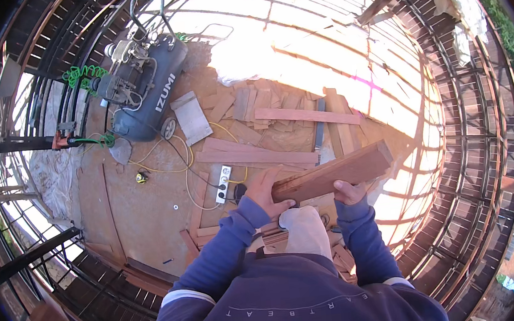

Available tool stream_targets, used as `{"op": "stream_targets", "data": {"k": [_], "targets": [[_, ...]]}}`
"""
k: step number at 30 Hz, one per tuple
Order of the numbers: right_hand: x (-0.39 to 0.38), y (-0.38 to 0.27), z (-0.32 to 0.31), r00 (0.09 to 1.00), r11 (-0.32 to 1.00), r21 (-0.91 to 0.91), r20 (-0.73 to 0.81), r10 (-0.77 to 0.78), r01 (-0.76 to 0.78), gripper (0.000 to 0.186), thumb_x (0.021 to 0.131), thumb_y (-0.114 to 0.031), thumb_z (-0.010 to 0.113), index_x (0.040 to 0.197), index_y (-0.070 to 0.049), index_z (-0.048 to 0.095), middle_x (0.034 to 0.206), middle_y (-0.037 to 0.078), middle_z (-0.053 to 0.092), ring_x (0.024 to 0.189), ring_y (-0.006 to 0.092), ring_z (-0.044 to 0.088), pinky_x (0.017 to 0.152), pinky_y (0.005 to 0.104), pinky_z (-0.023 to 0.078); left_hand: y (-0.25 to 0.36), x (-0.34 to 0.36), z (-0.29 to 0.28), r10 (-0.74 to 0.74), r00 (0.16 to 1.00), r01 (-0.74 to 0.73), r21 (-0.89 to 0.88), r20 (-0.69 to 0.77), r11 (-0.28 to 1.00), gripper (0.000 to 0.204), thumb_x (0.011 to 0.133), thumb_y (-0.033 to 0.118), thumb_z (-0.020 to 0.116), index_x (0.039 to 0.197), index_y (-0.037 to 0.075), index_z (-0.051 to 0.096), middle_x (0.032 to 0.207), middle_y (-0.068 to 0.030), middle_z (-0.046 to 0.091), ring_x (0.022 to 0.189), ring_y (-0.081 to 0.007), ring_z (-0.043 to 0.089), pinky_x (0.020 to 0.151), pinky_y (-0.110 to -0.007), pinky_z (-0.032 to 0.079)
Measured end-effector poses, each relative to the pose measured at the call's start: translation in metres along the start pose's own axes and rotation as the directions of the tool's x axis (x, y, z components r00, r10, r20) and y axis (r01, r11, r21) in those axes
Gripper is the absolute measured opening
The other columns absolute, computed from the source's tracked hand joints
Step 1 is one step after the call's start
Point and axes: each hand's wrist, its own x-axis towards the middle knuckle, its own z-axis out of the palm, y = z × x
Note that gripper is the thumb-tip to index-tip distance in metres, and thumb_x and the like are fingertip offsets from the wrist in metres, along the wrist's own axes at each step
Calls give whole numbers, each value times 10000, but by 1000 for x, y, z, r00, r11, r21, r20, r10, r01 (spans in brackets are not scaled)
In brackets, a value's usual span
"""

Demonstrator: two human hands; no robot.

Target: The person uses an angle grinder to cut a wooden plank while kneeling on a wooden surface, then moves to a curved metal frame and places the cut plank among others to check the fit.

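Note:
My left hand (266, 193) grips the left end of a reddish-brown wooden board (344, 164), with its fingers at that end and thumb below. My right hand (350, 192) holds the same board farther right, thumb against the near edge. The board is raised at a slant, its right end higher in the picture. Just left of my left hand, a white power strip (222, 185) with plugged cables lies on the floor. Long thin planks (238, 153) lie beyond my hands. My leg (304, 233) shows below the board.
A dark blue air compressor (141, 113) with a coiled green hose (82, 75) stands at the upper left. Cables, wood offcuts (269, 97) and a yellow tape measure (141, 178) lie on the floor. Metal framing (464, 128) surrounds the floor, with strong sunlight at right.

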Motion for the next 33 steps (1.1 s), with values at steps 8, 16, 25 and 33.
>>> {"op": "stream_targets", "data": {"k": [8,16,25,33], "targets": [[-34,-23,155,983,933,324,149,110,-154,444,822,-36,722,1227,-20,539,1126,70,625,1069,208,599,935,363,477,63,-43,-141,-222,930,293,-226,291,929,687,747,378,810,1271,20,548,1063,-170,672,994,-239,651,876,-350,499],[-44,0,152,842,963,-192,473,258,-187,492,842,-198,735,1247,0,540,1151,84,640,1094,186,584,945,348,472,-15,-84,-158,-313,696,560,-215,646,800,625,819,221,732,1335,-21,476,1179,-85,641,1060,-185,608,947,-335,472],[-11,-3,150,810,915,-8,463,360,-403,350,866,-206,728,1146,-25,619,1029,70,691,955,172,658,872,318,520,-93,-98,-116,-211,780,521,-425,588,740,647,834,244,716,1359,-13,439,1232,-111,600,1106,-191,576,970,-350,451],[13,2,148,878,945,-91,351,325,-313,342,839,-272,755,1055,-32,643,947,59,683,864,174,652,802,329,524,-105,-82,-97,-191,864,433,-494,465,754,659,836,239,716,1370,-12,422,1252,-117,583,1128,-192,562,979,-353,443]]}}
